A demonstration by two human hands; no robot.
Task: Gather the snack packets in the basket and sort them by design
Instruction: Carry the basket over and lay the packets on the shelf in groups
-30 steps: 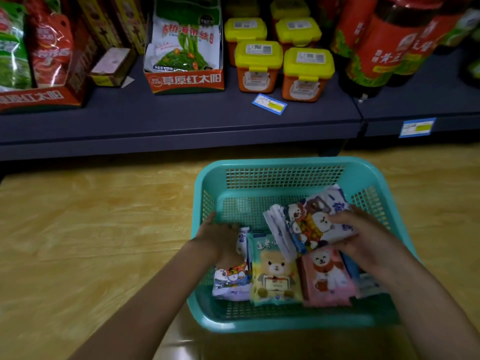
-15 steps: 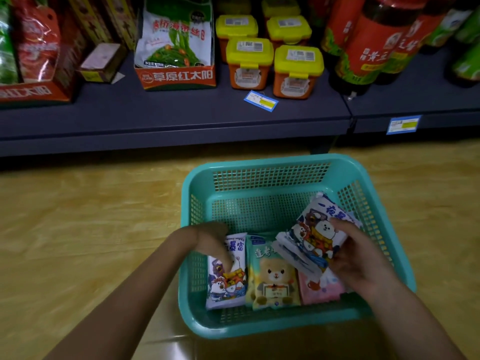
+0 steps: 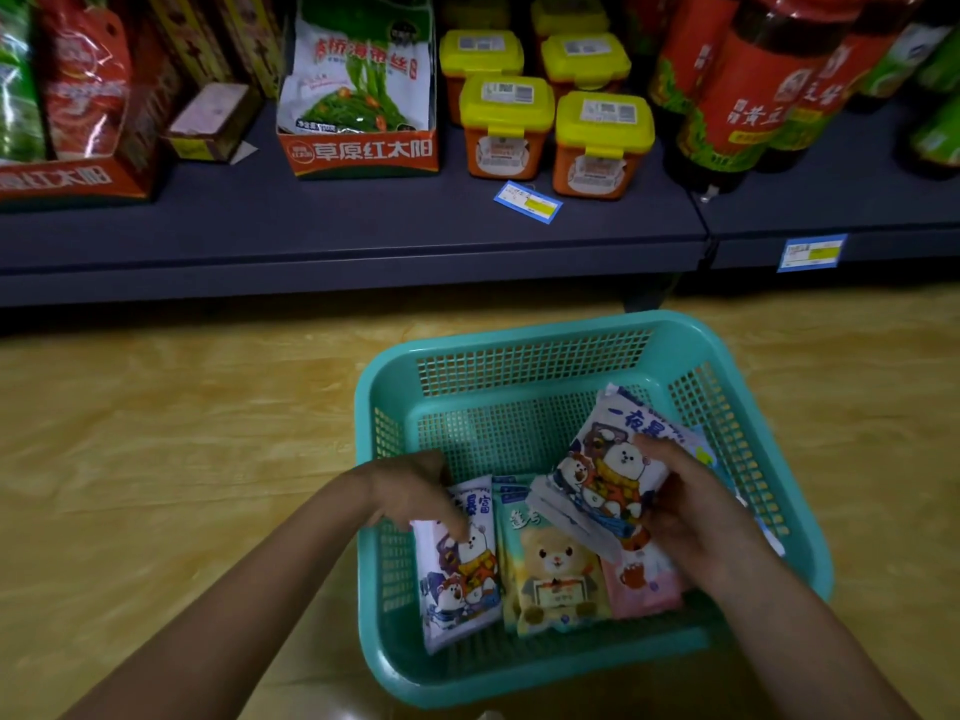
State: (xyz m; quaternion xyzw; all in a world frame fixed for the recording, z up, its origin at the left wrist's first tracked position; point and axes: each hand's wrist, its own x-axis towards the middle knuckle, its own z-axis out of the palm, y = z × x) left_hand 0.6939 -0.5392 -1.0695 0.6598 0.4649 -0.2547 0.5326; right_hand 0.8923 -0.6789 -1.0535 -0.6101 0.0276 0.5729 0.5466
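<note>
A teal mesh basket point(image 3: 530, 356) stands on the wooden floor. Inside, near the front, lie a white-and-blue bear packet point(image 3: 462, 579), a green teddy-bear packet point(image 3: 556, 569) and a pink packet point(image 3: 647, 584), side by side. My left hand point(image 3: 415, 491) rests its fingertips on the top of the white-and-blue packet. My right hand point(image 3: 691, 517) grips a stack of white-and-blue bear packets point(image 3: 602, 470), tilted above the pink one. More packets lie partly hidden under my right hand by the basket's right wall.
A dark shop shelf point(image 3: 363, 236) runs across the back, close behind the basket. On it stand yellow-lidded tubs point(image 3: 602, 142), a seaweed snack box point(image 3: 358, 96), red bags and large dark bottles point(image 3: 727, 96). Wooden floor point(image 3: 156, 459) lies left and right of the basket.
My right hand has lifted the stack of white-and-blue packets up and tilted it. My left hand has laid one white-and-blue packet flat at the left and still touches it.
</note>
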